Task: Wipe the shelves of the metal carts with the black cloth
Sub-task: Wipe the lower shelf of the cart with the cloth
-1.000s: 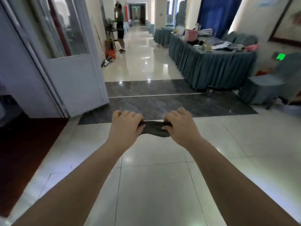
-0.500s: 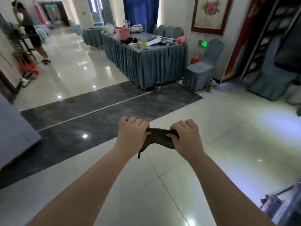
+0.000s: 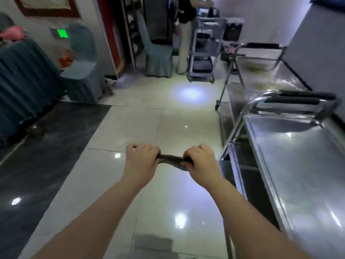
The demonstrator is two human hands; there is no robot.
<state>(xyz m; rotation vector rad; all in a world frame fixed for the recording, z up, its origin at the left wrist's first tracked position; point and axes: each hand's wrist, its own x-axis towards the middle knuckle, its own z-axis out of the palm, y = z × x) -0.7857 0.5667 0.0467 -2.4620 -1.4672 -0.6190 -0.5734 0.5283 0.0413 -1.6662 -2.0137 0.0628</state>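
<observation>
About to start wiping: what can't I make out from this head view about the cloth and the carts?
All in the head view.
Black cloth: left hand and right hand grip its ends; only the twisted middle shows.
Near cart: top shelf cut by right and bottom edges; lower shelves mostly hidden under it.
Far cart: blurred; brownish patches could be dirt or reflection.
Back cart: small, blurred; contents unreadable.
</observation>
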